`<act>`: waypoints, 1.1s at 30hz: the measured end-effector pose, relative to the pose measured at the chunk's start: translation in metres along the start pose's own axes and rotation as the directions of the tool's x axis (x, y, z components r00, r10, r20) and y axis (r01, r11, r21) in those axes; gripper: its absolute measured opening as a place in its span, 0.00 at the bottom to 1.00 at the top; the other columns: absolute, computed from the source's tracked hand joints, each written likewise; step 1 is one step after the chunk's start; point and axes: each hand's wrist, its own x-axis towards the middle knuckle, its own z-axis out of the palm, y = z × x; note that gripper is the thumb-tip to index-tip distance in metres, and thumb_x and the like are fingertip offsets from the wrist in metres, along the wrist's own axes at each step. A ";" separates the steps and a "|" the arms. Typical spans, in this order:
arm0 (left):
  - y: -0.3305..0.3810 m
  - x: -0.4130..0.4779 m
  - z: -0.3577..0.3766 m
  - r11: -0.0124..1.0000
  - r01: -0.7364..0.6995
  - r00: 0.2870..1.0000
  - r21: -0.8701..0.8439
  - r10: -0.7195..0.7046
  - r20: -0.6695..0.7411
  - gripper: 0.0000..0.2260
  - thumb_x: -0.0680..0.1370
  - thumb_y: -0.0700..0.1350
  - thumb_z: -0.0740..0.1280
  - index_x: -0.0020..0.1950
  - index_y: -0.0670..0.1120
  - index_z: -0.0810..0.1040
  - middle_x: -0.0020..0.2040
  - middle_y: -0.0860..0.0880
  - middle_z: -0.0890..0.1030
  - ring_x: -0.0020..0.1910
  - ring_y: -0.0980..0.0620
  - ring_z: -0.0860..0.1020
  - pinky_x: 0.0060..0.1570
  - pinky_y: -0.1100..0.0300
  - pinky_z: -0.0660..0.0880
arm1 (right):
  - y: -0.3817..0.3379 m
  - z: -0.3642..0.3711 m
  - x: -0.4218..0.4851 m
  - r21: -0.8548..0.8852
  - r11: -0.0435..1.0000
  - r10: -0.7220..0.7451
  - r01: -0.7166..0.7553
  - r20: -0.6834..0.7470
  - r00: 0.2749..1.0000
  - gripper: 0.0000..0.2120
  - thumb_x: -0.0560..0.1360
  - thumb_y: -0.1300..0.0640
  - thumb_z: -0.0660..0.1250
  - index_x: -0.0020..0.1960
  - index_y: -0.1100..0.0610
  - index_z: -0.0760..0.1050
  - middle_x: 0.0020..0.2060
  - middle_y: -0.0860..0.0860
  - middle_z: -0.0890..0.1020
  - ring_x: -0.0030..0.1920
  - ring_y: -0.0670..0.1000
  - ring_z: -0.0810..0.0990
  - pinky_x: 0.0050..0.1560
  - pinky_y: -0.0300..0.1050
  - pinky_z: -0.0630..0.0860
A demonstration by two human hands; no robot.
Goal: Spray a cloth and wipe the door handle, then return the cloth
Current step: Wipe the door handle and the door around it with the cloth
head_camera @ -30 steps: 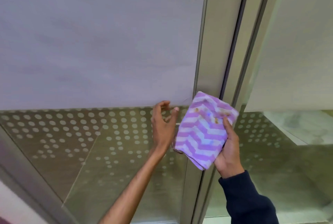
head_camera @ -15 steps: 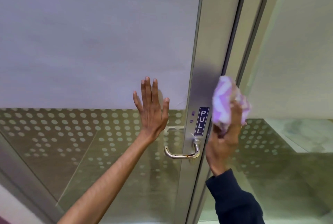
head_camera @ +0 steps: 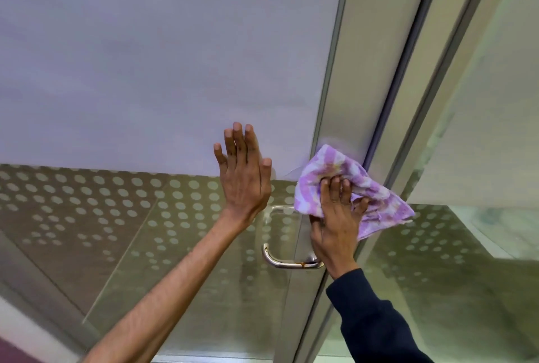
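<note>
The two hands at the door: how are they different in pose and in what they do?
The left hand lies flat and open on the glass panel, fingers spread and holding nothing; the right hand presses a purple-and-white cloth against the metal door frame. The left forearm is bare; the right wears a dark sleeve. Both sit above the handle, not on it.

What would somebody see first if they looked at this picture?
Probably the purple and white cloth, pressed by the right hand on the metal door frame, just above the handle. Next, the left hand, spread flat on the glass left of it.
</note>
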 end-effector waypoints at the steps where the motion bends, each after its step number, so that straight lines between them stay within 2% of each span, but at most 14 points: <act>1: 0.000 0.000 0.001 1.000 -0.002 1.000 -0.002 0.002 -0.003 0.26 0.84 0.53 0.39 0.79 0.47 0.33 0.79 0.52 0.30 0.78 0.53 0.31 0.76 0.52 0.29 | 0.001 0.000 0.000 -0.006 1.000 -0.012 0.012 0.002 1.000 0.41 0.72 0.56 0.59 0.80 0.49 0.43 0.80 0.44 0.44 0.79 0.48 0.44 0.75 0.55 0.30; 7: -0.001 -0.003 0.004 1.000 0.018 1.000 -0.022 -0.018 -0.017 0.27 0.84 0.54 0.39 0.79 0.47 0.34 0.80 0.52 0.31 0.79 0.52 0.32 0.76 0.51 0.30 | 0.014 0.001 -0.008 -0.009 0.993 -0.119 0.119 0.046 0.992 0.41 0.71 0.55 0.59 0.80 0.48 0.45 0.80 0.43 0.45 0.79 0.46 0.45 0.76 0.55 0.33; 9: -0.001 -0.001 0.005 1.000 0.010 0.999 -0.020 -0.010 -0.032 0.26 0.84 0.54 0.39 0.79 0.49 0.34 0.79 0.53 0.31 0.79 0.53 0.32 0.76 0.52 0.29 | 0.017 0.001 -0.012 0.006 0.992 -0.128 0.128 0.049 0.991 0.39 0.69 0.56 0.59 0.79 0.47 0.52 0.78 0.46 0.56 0.79 0.44 0.48 0.77 0.55 0.36; 11: 0.000 0.001 0.006 1.000 0.003 0.999 -0.005 -0.004 -0.046 0.26 0.84 0.54 0.40 0.79 0.50 0.33 0.79 0.53 0.30 0.79 0.53 0.31 0.76 0.52 0.29 | 0.020 0.002 -0.018 0.023 0.992 -0.128 0.127 0.069 0.989 0.35 0.68 0.57 0.59 0.75 0.51 0.62 0.72 0.49 0.67 0.79 0.43 0.50 0.78 0.54 0.39; 13: 0.001 0.001 0.007 1.000 0.001 0.998 0.007 -0.001 -0.057 0.26 0.83 0.54 0.39 0.79 0.51 0.34 0.79 0.53 0.30 0.79 0.53 0.31 0.76 0.52 0.29 | 0.024 0.003 -0.025 0.051 0.988 -0.154 0.149 0.114 0.982 0.32 0.68 0.57 0.60 0.73 0.53 0.65 0.69 0.49 0.70 0.78 0.44 0.56 0.78 0.53 0.40; 16: -0.001 0.000 0.010 1.000 -0.011 0.997 0.016 0.012 -0.081 0.26 0.83 0.55 0.39 0.79 0.50 0.34 0.80 0.53 0.31 0.79 0.53 0.32 0.76 0.51 0.29 | 0.027 0.003 -0.036 0.114 0.979 -0.188 0.169 0.186 0.964 0.31 0.69 0.58 0.60 0.72 0.52 0.66 0.68 0.48 0.71 0.71 0.48 0.67 0.78 0.51 0.42; 19: -0.001 0.001 0.012 1.000 -0.010 0.996 0.008 0.011 -0.091 0.27 0.83 0.56 0.38 0.79 0.50 0.35 0.80 0.53 0.31 0.79 0.53 0.32 0.76 0.51 0.29 | 0.028 0.000 -0.041 0.210 0.967 -0.197 0.144 0.260 0.945 0.31 0.67 0.61 0.59 0.71 0.53 0.69 0.66 0.44 0.74 0.69 0.46 0.69 0.78 0.49 0.44; 23: -0.002 0.000 0.014 1.000 -0.011 0.995 0.001 0.011 -0.099 0.27 0.83 0.56 0.39 0.80 0.50 0.36 0.80 0.53 0.32 0.79 0.53 0.33 0.76 0.51 0.29 | 0.028 -0.005 -0.046 0.291 0.953 -0.188 0.090 0.331 0.924 0.29 0.66 0.62 0.59 0.67 0.56 0.76 0.62 0.48 0.81 0.64 0.46 0.75 0.79 0.49 0.44; 30: -0.001 -0.001 0.012 1.000 0.003 0.997 0.007 -0.003 -0.076 0.29 0.82 0.59 0.38 0.79 0.48 0.34 0.80 0.53 0.32 0.79 0.52 0.32 0.76 0.50 0.30 | 0.024 -0.018 -0.050 0.381 0.924 -0.149 -0.029 0.428 0.891 0.24 0.69 0.60 0.60 0.63 0.56 0.79 0.58 0.52 0.84 0.61 0.49 0.79 0.78 0.45 0.48; 33: 0.000 -0.001 0.011 1.000 0.004 0.998 -0.001 -0.004 -0.063 0.29 0.82 0.58 0.38 0.79 0.48 0.34 0.80 0.52 0.31 0.79 0.51 0.33 0.76 0.51 0.30 | 0.022 -0.026 -0.051 0.407 0.911 -0.138 -0.070 0.460 0.877 0.21 0.72 0.59 0.60 0.63 0.57 0.80 0.59 0.51 0.83 0.63 0.50 0.79 0.78 0.43 0.49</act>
